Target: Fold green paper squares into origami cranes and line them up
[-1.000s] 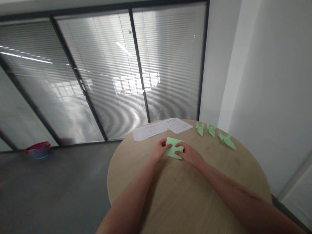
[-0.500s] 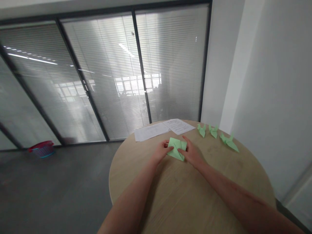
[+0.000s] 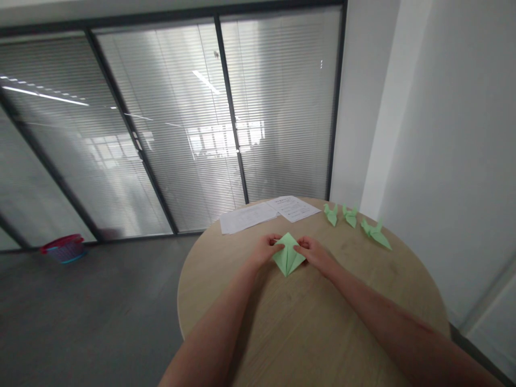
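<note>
A folded piece of light green origami paper (image 3: 288, 258) is held between my two hands over the wooden table. It has a diamond outline, one corner pointing toward me, with a crease or slit running down its middle. My left hand (image 3: 266, 250) grips its left corner, thumb on top and the fingers behind. On the opposite corner, my right hand (image 3: 313, 252) pinches the paper with the thumb on its face. The fingertips behind the paper are partly hidden.
Three folded green paper cranes (image 3: 350, 216) stand along the round table's (image 3: 306, 328) far right edge. White printed sheets (image 3: 250, 216) lie at the far side. On the floor at left sits a red-and-blue basket (image 3: 64, 250). Glass panels with blinds (image 3: 181, 118) rise beyond the table.
The green paper has been turned from a tilted square with a diagonal fold to an upright diamond with a central crease. Both hands still hold it, at its left and right corners.
</note>
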Motion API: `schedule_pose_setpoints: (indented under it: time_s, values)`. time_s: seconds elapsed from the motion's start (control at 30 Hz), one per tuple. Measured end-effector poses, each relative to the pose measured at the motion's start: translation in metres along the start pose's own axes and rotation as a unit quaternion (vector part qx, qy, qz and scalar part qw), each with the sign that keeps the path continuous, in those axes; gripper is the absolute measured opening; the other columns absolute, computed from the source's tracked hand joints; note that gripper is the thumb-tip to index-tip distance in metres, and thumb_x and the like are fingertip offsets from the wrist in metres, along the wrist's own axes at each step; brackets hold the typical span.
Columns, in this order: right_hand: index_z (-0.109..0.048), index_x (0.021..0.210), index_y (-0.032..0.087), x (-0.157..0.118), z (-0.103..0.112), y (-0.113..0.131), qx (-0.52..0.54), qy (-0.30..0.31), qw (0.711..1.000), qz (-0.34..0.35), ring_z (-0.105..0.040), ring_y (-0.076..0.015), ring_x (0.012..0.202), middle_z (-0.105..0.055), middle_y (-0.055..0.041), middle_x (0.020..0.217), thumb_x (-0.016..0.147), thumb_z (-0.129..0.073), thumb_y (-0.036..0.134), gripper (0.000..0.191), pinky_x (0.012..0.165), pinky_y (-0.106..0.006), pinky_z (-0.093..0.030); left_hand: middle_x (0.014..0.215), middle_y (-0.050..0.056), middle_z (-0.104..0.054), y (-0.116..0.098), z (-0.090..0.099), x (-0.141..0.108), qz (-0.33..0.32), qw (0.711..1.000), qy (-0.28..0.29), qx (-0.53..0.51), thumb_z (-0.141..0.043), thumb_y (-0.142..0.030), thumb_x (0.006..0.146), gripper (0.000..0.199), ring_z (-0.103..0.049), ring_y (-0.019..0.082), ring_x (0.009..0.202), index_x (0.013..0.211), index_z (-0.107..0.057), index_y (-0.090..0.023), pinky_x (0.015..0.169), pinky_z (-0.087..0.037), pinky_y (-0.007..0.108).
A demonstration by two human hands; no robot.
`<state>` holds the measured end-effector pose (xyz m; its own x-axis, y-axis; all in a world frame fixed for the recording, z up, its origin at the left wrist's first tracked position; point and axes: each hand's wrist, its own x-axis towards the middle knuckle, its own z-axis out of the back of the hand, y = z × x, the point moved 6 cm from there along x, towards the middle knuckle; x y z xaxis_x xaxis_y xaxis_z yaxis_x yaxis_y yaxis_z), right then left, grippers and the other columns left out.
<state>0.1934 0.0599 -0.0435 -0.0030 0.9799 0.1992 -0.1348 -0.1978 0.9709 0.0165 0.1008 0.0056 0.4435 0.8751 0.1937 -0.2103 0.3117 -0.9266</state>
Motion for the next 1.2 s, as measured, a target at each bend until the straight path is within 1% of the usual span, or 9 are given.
schedule_pose_setpoints:
  time_s: [0.2,0.37,0.47,0.6,0.8,0.9,0.97,1.1,1.2]
  values:
    - [-0.070,0.107,0.024,-0.004,-0.004,0.013,0.058,0.015,0.998,0.013,-0.072,-0.0241,0.084,-0.078,-0.0067,0.099,0.080,-0.066,0.042,0.033,0.076,-0.036,-0.056,0.083,0.008,-0.076,-0.009,-0.007,-0.006,-0.007,0.999,0.016,-0.041,-0.072,-0.026,0.078,0.024,-0.062,0.017,0.072,0.095,-0.079,-0.011,0.069,-0.047,0.029]
    - [-0.076,0.100,0.024,-0.007,0.001,0.012,0.072,-0.023,0.997,-0.020,-0.071,-0.0251,0.085,-0.077,-0.0060,0.098,0.078,-0.064,0.041,0.030,0.073,-0.037,-0.057,0.073,0.004,-0.069,-0.009,-0.004,-0.010,0.019,0.997,0.005,-0.074,-0.070,-0.025,0.073,0.017,-0.056,0.014,0.064,0.082,-0.077,-0.013,0.060,-0.042,0.025]
    - [-0.077,0.096,0.024,-0.007,0.005,0.013,0.031,-0.041,0.999,0.000,-0.070,-0.0245,0.085,-0.077,-0.0057,0.095,0.079,-0.061,0.040,0.028,0.075,-0.037,-0.057,0.077,0.004,-0.068,-0.009,-0.003,-0.012,0.031,0.995,0.004,-0.096,-0.070,-0.028,0.073,0.021,-0.058,0.014,0.067,0.088,-0.076,-0.015,0.061,-0.044,0.025]
    - [-0.079,0.095,0.024,-0.004,0.009,0.020,-0.059,-0.059,0.995,0.064,-0.070,-0.0242,0.094,-0.078,-0.0059,0.101,0.083,-0.056,0.035,0.028,0.090,-0.038,-0.054,0.087,0.005,-0.071,-0.007,-0.005,-0.012,0.046,0.993,-0.002,-0.108,-0.074,-0.039,0.077,0.038,-0.061,0.016,0.071,0.108,-0.074,-0.016,0.063,-0.048,0.027]
    - [-0.079,0.098,0.024,-0.005,0.004,0.024,-0.133,-0.044,0.985,0.097,-0.069,-0.0247,0.100,-0.078,-0.0062,0.105,0.087,-0.051,0.028,0.031,0.098,-0.039,-0.051,0.069,0.002,-0.064,0.002,-0.007,-0.010,0.086,0.995,0.030,-0.041,-0.077,-0.042,0.074,0.033,-0.053,0.012,0.059,0.087,-0.075,-0.013,0.058,-0.041,0.026]
    - [-0.075,0.112,0.025,-0.006,0.004,0.024,-0.094,-0.047,0.991,0.086,-0.068,-0.0241,0.101,-0.076,-0.0058,0.114,0.090,-0.048,0.030,0.035,0.093,-0.038,-0.053,0.066,0.001,-0.063,0.001,-0.004,-0.010,0.083,0.996,0.012,-0.030,-0.077,-0.040,0.073,0.028,-0.052,0.012,0.059,0.082,-0.074,-0.013,0.057,-0.040,0.026]
    - [-0.074,0.113,0.025,-0.006,0.004,0.024,-0.074,-0.041,0.994,0.075,-0.068,-0.0238,0.095,-0.075,-0.0063,0.112,0.093,-0.050,0.038,0.034,0.085,-0.035,-0.054,0.066,0.001,-0.063,-0.001,-0.003,-0.010,0.083,0.996,0.003,-0.022,-0.077,-0.040,0.074,0.028,-0.053,0.013,0.060,0.081,-0.074,-0.014,0.057,-0.040,0.026]
    - [-0.071,0.081,0.020,-0.006,0.000,0.021,-0.110,0.000,0.992,0.057,-0.063,-0.0219,0.071,-0.072,-0.0057,0.078,0.091,-0.056,0.052,0.037,0.065,-0.030,-0.049,0.065,0.001,-0.063,-0.002,-0.003,-0.011,0.081,0.997,0.001,-0.008,-0.075,-0.040,0.075,0.027,-0.052,0.013,0.060,0.080,-0.073,-0.014,0.057,-0.039,0.025]
    - [-0.069,0.075,0.019,-0.005,0.001,0.018,-0.110,0.006,0.992,0.053,-0.059,-0.0199,0.065,-0.067,-0.0035,0.070,0.089,-0.057,0.053,0.038,0.060,-0.028,-0.045,0.062,0.001,-0.060,-0.003,-0.005,-0.010,0.067,0.998,0.015,0.005,-0.071,-0.038,0.078,0.026,-0.049,0.013,0.058,0.076,-0.072,-0.013,0.056,-0.036,0.026]
